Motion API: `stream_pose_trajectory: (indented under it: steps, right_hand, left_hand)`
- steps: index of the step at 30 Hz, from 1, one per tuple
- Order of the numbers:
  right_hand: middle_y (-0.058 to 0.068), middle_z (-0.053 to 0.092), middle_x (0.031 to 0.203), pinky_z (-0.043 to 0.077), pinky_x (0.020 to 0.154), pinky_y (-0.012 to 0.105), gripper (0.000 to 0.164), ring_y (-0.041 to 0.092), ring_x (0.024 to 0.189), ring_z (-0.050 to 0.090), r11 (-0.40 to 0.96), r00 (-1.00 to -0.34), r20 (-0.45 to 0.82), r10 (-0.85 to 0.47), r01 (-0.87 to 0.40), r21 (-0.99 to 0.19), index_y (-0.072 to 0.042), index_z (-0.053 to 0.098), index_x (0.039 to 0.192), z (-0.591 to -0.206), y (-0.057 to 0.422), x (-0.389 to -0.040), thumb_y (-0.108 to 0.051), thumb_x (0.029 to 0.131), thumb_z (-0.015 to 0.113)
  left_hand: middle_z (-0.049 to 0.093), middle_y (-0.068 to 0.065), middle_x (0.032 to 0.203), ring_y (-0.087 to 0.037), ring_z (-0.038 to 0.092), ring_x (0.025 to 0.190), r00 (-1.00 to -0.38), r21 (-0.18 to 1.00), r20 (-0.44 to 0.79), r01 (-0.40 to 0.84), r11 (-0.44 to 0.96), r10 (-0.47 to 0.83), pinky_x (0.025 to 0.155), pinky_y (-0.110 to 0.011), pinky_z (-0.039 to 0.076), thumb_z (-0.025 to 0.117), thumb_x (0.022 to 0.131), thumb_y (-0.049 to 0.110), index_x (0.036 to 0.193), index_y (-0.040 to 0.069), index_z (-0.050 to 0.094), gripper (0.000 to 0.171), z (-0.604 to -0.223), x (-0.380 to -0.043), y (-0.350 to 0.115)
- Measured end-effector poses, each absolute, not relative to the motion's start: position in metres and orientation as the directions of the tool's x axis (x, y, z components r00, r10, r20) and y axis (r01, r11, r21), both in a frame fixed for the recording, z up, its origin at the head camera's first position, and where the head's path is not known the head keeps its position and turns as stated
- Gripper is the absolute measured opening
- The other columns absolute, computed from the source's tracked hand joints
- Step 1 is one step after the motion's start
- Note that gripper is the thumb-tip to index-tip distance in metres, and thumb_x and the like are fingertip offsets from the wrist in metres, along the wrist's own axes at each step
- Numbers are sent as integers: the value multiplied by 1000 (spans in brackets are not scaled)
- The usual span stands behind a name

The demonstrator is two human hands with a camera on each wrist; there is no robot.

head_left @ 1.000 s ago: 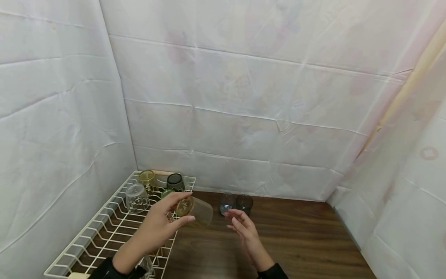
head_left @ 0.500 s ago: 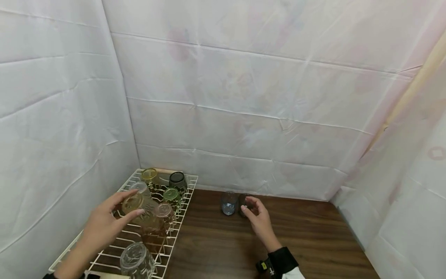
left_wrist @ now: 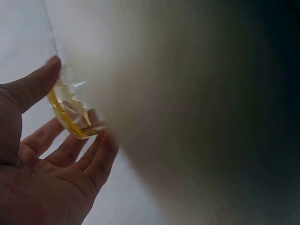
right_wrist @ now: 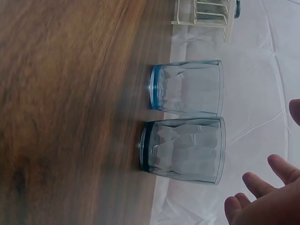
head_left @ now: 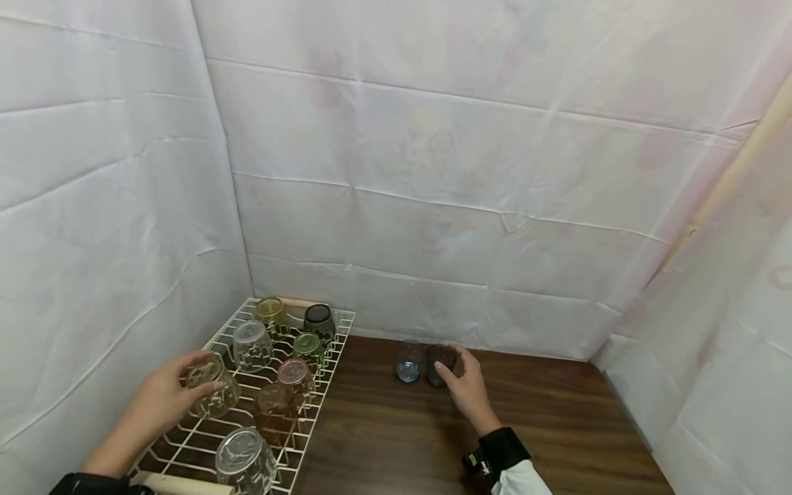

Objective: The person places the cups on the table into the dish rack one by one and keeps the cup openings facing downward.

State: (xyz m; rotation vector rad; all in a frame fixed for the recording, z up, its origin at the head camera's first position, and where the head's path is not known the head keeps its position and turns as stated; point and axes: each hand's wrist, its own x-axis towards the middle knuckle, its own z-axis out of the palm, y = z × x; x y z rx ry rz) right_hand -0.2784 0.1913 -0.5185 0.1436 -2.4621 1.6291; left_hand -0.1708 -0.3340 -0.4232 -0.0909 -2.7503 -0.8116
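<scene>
My left hand [head_left: 163, 388] holds a pale yellow glass [head_left: 213, 395] upside down between thumb and fingers, at the left side of the white wire rack [head_left: 335, 368]. In the left wrist view the thumb and fingers grip the yellow end of this glass [left_wrist: 70, 112]; a large blur covers the rest. At the back of the wooden table, my right hand [head_left: 470, 392] reaches around a dark grey glass [head_left: 436, 372]. The right wrist view shows its fingers [right_wrist: 258, 185] spread just off the rim of that upright glass [right_wrist: 187, 150]. A blue-bottomed glass [head_left: 409, 364] stands beside it.
Several upturned glasses fill the rack: yellow [head_left: 270, 313], dark [head_left: 320, 320], green [head_left: 308, 347], pink [head_left: 295, 375], amber [head_left: 275, 412] and clear [head_left: 251, 344], with a faceted clear one [head_left: 241, 454] in front. White sheeting [head_left: 421, 227] encloses the table.
My left hand has carried the yellow glass left and down onto the rack's left side. My right hand has left the yellow glass and moved over to the dark grey glass.
</scene>
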Motion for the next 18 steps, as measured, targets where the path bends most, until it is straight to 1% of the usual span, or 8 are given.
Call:
stream_pose_trajectory:
  steps: [2,7,10,13,14,16,17,18]
  right_hand:
    - [21,42,167,28,130,67,63,43,160,34,399,-976,219,22,-192,-897,-6,48,156,-518,193,-280,-28,103,73]
    - [21,43,166,28,130,66,63,43,159,33,410,-977,211,37,-178,-895,-6,48,157,-517,193,-280,-27,103,73]
    - [21,40,168,27,130,68,64,44,160,30,418,-981,191,45,-156,-895,-6,47,158,-515,193,-278,-27,103,72]
    - [21,39,168,27,129,69,64,44,160,28,421,-982,180,51,-142,-896,-6,46,159,-515,193,-278,-27,104,72]
    - [21,38,168,27,129,69,64,44,160,28,424,-983,178,53,-139,-895,-6,46,159,-514,193,-278,-27,104,72]
    - [21,39,168,28,128,69,64,44,160,29,431,-983,177,54,-137,-892,-6,46,158,-514,192,-279,-28,103,72]
    - [21,39,168,29,128,69,64,44,160,29,431,-983,177,52,-137,-892,-7,47,158,-514,191,-279,-28,103,72]
    - [21,38,168,29,128,69,64,44,160,30,438,-983,178,51,-138,-888,-7,47,158,-514,191,-280,-29,103,72]
  left_hand:
    - [65,-37,138,-58,67,114,-968,503,249,136,853,7,93,-73,53,87,89,27,140,-7,60,67,-423,-174,-336]
    - [70,-36,126,-54,70,106,-976,434,208,145,889,57,88,-70,56,89,84,21,135,-10,63,65,-423,-186,-338]
    - [72,-36,119,-44,72,96,-979,397,190,149,906,77,85,-66,59,90,82,19,132,-12,63,65,-422,-193,-339]
    - [71,-37,116,-34,73,75,-985,400,151,135,906,80,76,-55,61,90,82,17,133,-14,62,66,-421,-199,-340]
    - [71,-38,115,-33,72,74,-986,392,145,134,910,83,75,-55,60,90,82,18,133,-14,62,67,-422,-200,-340]
    - [70,-39,113,-38,72,75,-985,371,145,140,918,91,76,-56,60,92,80,20,131,-16,62,68,-423,-203,-340]
    - [70,-39,113,-42,73,78,-984,365,149,146,919,98,78,-57,60,92,79,20,129,-16,63,68,-424,-205,-340]
    - [70,-39,112,-47,73,86,-981,352,161,156,923,105,82,-61,60,93,78,20,127,-17,64,67,-424,-206,-340]
